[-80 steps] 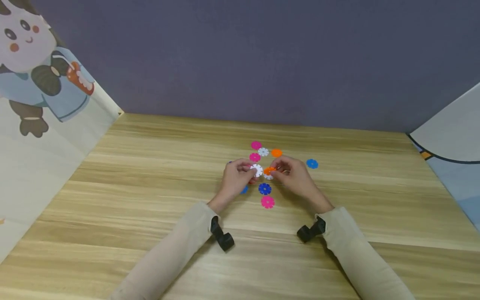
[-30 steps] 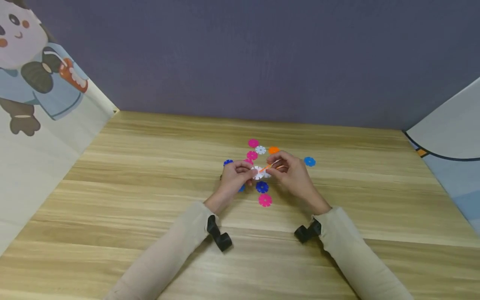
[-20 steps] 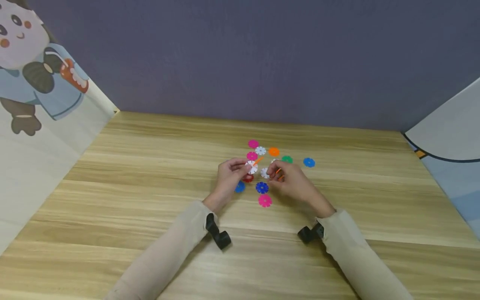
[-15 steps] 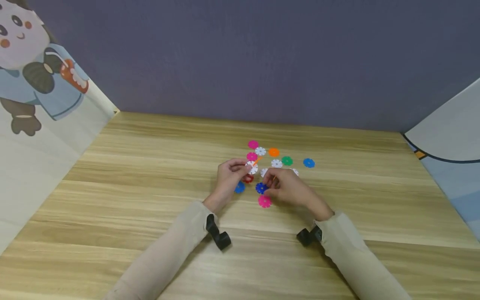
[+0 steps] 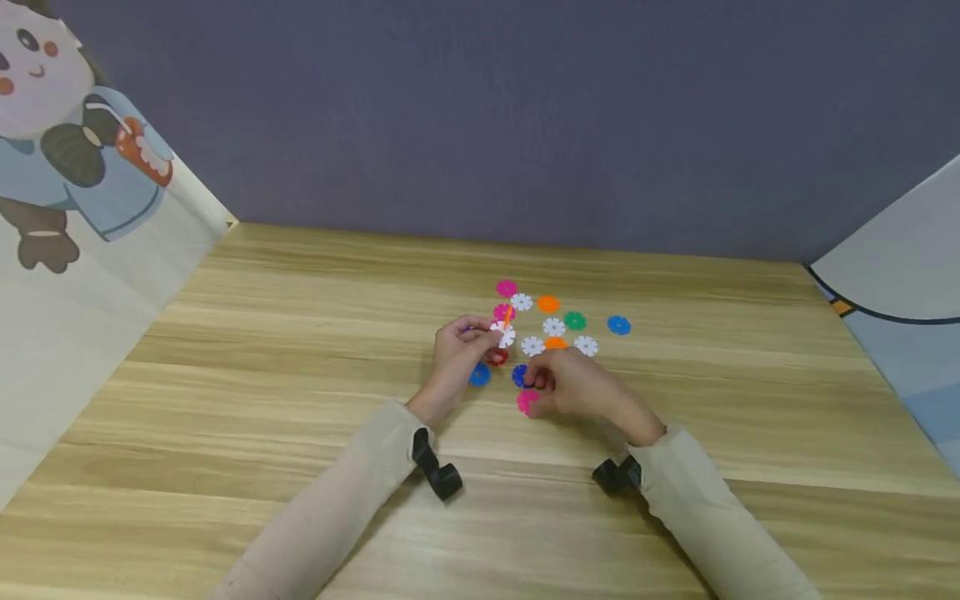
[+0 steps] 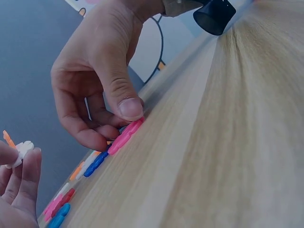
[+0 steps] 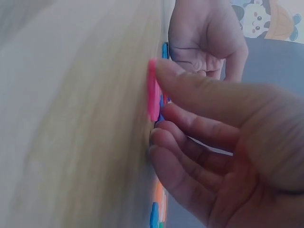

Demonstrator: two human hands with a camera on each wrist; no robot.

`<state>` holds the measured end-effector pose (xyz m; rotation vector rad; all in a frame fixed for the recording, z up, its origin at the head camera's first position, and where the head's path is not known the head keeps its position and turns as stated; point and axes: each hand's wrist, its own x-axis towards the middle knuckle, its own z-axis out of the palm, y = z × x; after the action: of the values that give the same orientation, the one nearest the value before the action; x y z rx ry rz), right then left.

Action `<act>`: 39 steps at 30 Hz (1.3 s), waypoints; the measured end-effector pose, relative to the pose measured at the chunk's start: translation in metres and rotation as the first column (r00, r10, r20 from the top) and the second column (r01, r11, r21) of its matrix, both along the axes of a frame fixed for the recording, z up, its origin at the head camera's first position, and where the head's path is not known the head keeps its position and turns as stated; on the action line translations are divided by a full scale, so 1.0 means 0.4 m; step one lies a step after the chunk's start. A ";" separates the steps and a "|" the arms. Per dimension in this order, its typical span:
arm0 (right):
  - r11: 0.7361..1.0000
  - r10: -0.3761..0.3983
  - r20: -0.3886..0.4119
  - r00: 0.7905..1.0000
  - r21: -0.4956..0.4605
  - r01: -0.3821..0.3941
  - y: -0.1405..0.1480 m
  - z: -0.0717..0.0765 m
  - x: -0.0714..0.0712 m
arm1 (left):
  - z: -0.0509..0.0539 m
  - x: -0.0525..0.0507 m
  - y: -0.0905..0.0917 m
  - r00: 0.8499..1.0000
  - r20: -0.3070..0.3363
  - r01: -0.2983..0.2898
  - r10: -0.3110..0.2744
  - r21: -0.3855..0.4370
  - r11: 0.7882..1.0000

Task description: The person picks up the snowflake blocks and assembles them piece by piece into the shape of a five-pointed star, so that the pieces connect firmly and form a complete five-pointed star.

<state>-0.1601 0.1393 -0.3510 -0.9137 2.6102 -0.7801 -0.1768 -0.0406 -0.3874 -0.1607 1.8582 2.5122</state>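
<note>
Between thumb and fingers, my left hand (image 5: 459,357) pinches a white snowflake disc (image 5: 503,335) just above the tabletop. An orange snowflake disc (image 5: 508,317) stands edge-on, slotted into that white one; the left wrist view shows the orange piece (image 6: 8,138) sticking up from the white disc (image 6: 23,151). My right hand (image 5: 577,385) is down at the table with its thumb and fingers at the edges of a pink snowflake disc (image 5: 528,402), which looks pinched. Right beside its fingers lies a dark blue disc (image 5: 521,376), partly covered. The right wrist view has the thumb against the pink disc (image 7: 153,90).
Several loose discs lie flat around the hands: white (image 5: 586,346), orange (image 5: 555,342), green (image 5: 575,321), light blue (image 5: 618,325), red (image 5: 497,357) and blue (image 5: 479,374). A wooden tabletop (image 5: 337,333) runs back to a dark wall (image 5: 525,125).
The right hand brought an orange disc to the white one, and the two became joined. It let go, then moved toward me to the pink disc. The left hand shifted slightly left.
</note>
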 end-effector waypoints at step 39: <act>0.994 0.011 0.016 1.000 -0.109 -0.009 0.021 -0.011 -0.015 | -0.019 -0.009 0.004 0.991 -0.104 0.087 -0.084 0.023 0.996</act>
<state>-0.1659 0.1477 -0.3554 -0.9451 2.5687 -0.9314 -0.1805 -0.0388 -0.3950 0.0493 1.8218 2.5326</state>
